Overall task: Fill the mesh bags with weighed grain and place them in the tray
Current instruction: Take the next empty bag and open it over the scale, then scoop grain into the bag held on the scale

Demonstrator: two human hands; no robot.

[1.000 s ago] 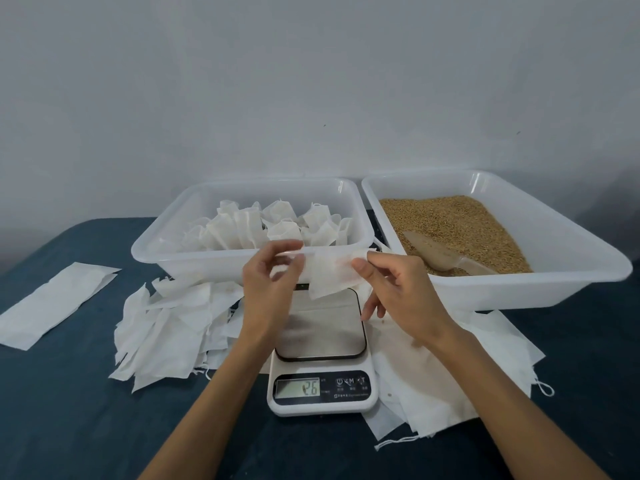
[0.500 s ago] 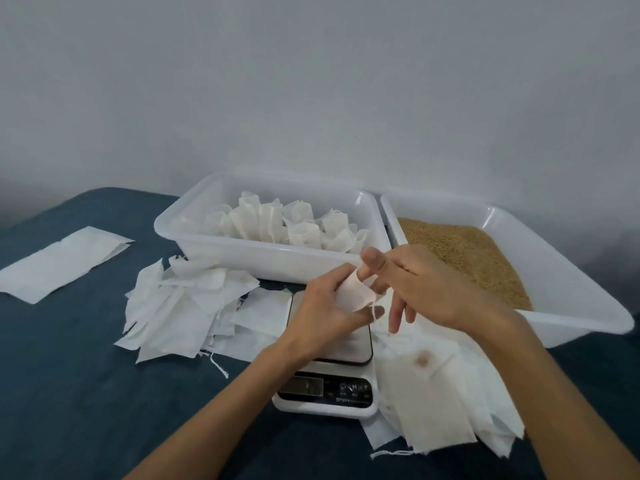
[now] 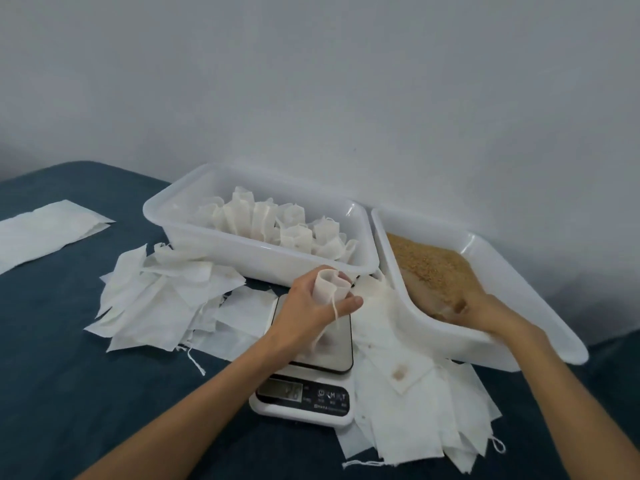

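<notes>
Scale display [image 3: 280,389] blurred; right hand's [image 3: 485,311] fingertips perhaps buried

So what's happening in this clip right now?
A person's left hand holds an open, small white mesh bag above the white digital kitchen scale. The right hand reaches into the white plastic tub of golden grain. Filled bags stand in the white plastic tray behind.

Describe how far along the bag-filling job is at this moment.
Done: several filled bags stand in the left tray. In hand: left hand holds an open bag above the scale; right hand reaches into the grain. Left: empty bags on the table.
</notes>
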